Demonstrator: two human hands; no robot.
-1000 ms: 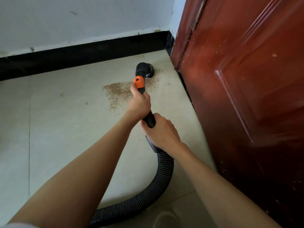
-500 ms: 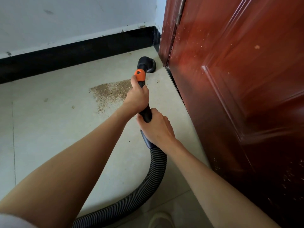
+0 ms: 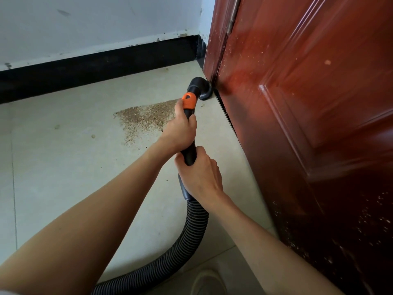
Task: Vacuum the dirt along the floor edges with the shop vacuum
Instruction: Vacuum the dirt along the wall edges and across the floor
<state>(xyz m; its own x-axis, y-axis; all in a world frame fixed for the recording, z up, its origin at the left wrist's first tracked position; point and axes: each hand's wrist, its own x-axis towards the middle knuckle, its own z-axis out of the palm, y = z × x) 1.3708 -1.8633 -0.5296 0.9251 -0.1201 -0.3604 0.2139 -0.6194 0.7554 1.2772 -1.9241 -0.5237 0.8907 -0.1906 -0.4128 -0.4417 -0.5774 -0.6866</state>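
Now, hands: my left hand (image 3: 179, 133) grips the wand (image 3: 190, 133) up front, my right hand (image 3: 200, 175) grips it behind, by the hose (image 3: 191, 231).
Nozzle: the nozzle (image 3: 201, 88) sits on the floor against the door (image 3: 297, 124) bottom.
Dirt: the dirt (image 3: 146, 118) lies left of the nozzle, beside my left hand.
Axis: wand points away from me, along the door.
Next, I judge: swing left.

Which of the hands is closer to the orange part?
The left hand: it grips the wand just below the orange part. The right hand holds lower, near the hose.
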